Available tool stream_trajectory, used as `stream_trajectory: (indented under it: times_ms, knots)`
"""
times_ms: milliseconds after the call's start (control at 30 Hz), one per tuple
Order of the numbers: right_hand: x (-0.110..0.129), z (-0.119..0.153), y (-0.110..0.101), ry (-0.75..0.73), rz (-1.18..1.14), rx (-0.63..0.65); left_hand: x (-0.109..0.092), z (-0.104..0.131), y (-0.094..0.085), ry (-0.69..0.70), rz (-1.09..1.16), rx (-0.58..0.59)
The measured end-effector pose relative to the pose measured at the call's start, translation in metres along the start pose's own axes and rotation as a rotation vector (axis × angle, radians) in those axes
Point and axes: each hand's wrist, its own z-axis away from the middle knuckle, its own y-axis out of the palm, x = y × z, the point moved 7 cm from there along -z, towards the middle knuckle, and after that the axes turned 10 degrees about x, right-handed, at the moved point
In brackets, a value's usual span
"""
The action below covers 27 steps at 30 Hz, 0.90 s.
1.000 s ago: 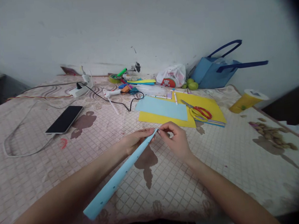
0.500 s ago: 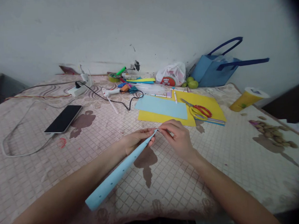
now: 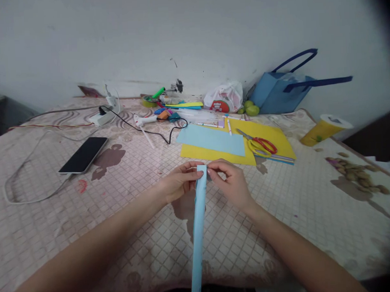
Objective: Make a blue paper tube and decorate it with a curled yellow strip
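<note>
A long light-blue paper strip (image 3: 200, 219) with small dark dots along one edge runs from between my hands down past the table's near edge. My left hand (image 3: 182, 181) pinches its top end, thumb on the front face. At the strip's upper right corner, my right hand (image 3: 230, 179) has thumb and forefinger closed together; the fingertips seem to touch the paper edge. Beyond the hands lie a light-blue sheet (image 3: 210, 139) and a yellow sheet (image 3: 221, 159). Red-and-yellow-handled scissors (image 3: 262, 146) rest on more yellow paper (image 3: 275, 131).
To the left lies a phone (image 3: 84, 155) on a white cable. Behind it are a power strip (image 3: 101, 117) and a white glue gun (image 3: 145, 119) with a black cord. A blue bag (image 3: 276, 93), green fruit (image 3: 252, 110), yellow canister (image 3: 323, 129) and nuts (image 3: 357, 173) stand right.
The paper strip has swung from pointing lower left to hanging nearly straight toward me, its flat top end now facing up. Both hands stay in about the same place.
</note>
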Motion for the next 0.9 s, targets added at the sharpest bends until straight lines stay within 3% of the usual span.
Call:
stream_trajectory:
  times_ms: [200,467,567,633,700,800,900]
  knots:
    - [-0.008,0.000,0.004,0.075,-0.132,0.021,-0.004,-0.001,-0.001,0.090,-0.056,-0.027]
    - [-0.012,0.005,0.013,0.192,-0.205,0.030,0.002,-0.001,-0.001,0.055,-0.061,-0.052]
    - [-0.012,0.000,0.006,0.146,-0.145,0.065,-0.002,0.001,-0.004,0.057,-0.066,-0.098]
    - [-0.020,-0.009,-0.016,0.093,0.002,0.030,-0.004,0.002,-0.007,0.032,-0.057,-0.126]
    - [-0.042,-0.020,-0.052,0.094,0.248,-0.046,-0.005,0.002,-0.009,-0.024,-0.039,-0.126]
    - [-0.103,-0.035,-0.116,0.364,0.692,-0.068,-0.005,0.003,-0.010,-0.080,-0.017,-0.111]
    - [-0.155,-0.042,-0.167,0.513,0.807,-0.053,-0.004,0.002,-0.011,-0.095,0.000,-0.099]
